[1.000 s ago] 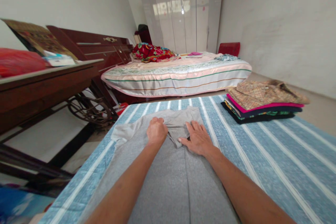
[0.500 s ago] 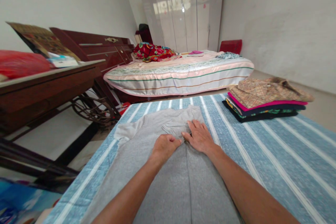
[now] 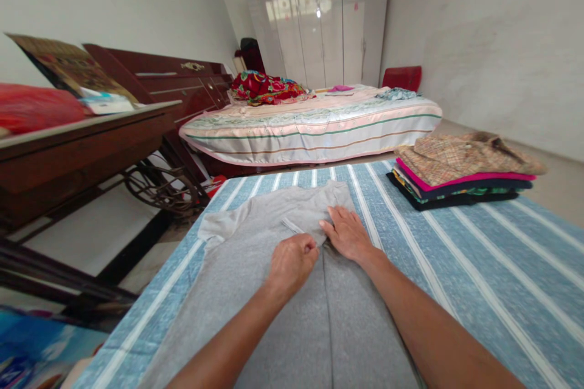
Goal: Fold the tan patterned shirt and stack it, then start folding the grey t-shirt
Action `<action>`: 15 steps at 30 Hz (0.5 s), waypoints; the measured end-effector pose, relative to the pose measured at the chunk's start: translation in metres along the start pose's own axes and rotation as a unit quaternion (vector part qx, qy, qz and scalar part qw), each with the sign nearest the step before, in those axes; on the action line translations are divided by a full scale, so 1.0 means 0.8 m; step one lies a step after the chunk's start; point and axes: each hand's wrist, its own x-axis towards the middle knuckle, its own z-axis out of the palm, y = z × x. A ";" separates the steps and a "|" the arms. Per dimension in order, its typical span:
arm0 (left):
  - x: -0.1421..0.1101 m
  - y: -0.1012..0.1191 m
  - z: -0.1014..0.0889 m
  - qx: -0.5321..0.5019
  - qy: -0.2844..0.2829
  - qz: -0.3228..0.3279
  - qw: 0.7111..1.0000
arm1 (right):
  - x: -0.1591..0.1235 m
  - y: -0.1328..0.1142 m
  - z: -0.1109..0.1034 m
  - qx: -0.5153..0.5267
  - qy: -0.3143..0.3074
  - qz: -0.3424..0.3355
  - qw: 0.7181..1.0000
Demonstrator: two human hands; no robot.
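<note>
A grey T-shirt (image 3: 246, 243) lies spread on a blue bed sheet with white stripes (image 3: 438, 243), one short sleeve out to the left and its right side folded inward along a straight edge. My left hand (image 3: 292, 262) is closed, thumb against curled fingers, pinching the shirt's cloth near the upper part of that fold. My right hand (image 3: 349, 234) rests palm down with its fingers stretched out, pressing on the folded part close to the shoulder. A small gap separates the two hands.
To the right is a stack of folded clothes (image 3: 465, 170), a checked garment on top. Behind stands another bed (image 3: 310, 140) with a red floral blanket (image 3: 267, 88). A wooden sewing machine table (image 3: 91, 140) is at the left, with a tissue pack (image 3: 107, 102) on it.
My left hand has drawn slightly toward me and right, its fingers more curled. My right hand has shifted a little to the right and stays flat on the shirt.
</note>
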 end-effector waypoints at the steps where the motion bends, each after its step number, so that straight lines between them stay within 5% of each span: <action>1: -0.004 0.002 -0.001 0.030 -0.008 0.024 0.999 | 0.000 0.000 0.000 0.004 0.001 -0.001 1.000; 9: -0.016 0.006 -0.003 0.199 -0.050 0.126 0.971 | -0.001 -0.001 -0.004 0.013 -0.034 0.013 0.999; 15: -0.017 0.000 -0.005 0.172 -0.037 0.158 0.972 | -0.001 -0.002 -0.003 -0.003 -0.046 0.012 0.999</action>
